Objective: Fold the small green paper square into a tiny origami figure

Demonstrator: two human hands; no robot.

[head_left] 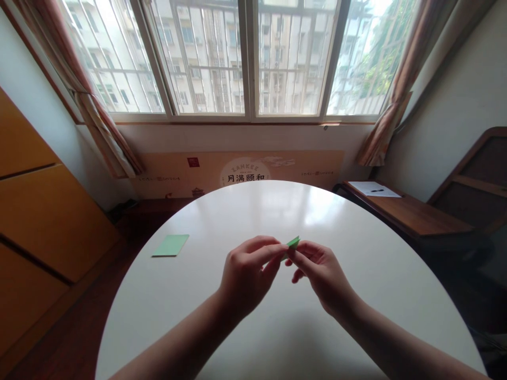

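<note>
A small folded piece of green paper (293, 243) is held between my two hands above the white table. My left hand (251, 266) pinches its left side, fingers and thumb pressed together. From the other side, my right hand (317, 269) grips the paper between thumb and forefinger, while its lower fingers curl loosely beneath. Most of the paper is hidden behind my fingers; a pointed upper edge shows. Off to the left, a flat stack of green square paper (170, 245) lies on the table, apart from both hands.
The round white table (222, 211) spreads in front of me, its curved edge near the window wall. To the right stands a wooden bench (428, 214) with a white sheet (374, 189) and a dark pen on it. An orange-brown cabinet (51, 211) is at left.
</note>
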